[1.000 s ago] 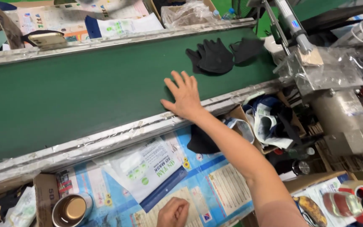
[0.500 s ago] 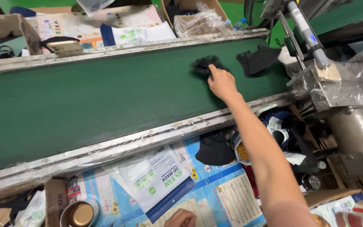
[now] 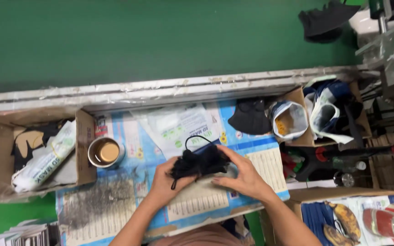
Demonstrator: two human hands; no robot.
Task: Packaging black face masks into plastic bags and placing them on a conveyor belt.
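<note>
A bundle of black face masks with ear loops sits between both hands over the blue printed work surface. My left hand grips its left side from below. My right hand holds its right side, fingers curled over the top edge. Under the bundle lies a clear printed packaging bag. Another black mask rests on the surface to the upper right. A further black mask lies on the green conveyor belt at the top right.
A roll of tape stands left of my hands. A cardboard box on the left holds packaged masks and black masks. Boxes with bags sit on the right, near machine parts. Bananas lie at bottom right.
My right hand reached out to the belt, took the black masks and drew them back to the work surface. Both hands now hold the bundle; the view has tilted downward.
</note>
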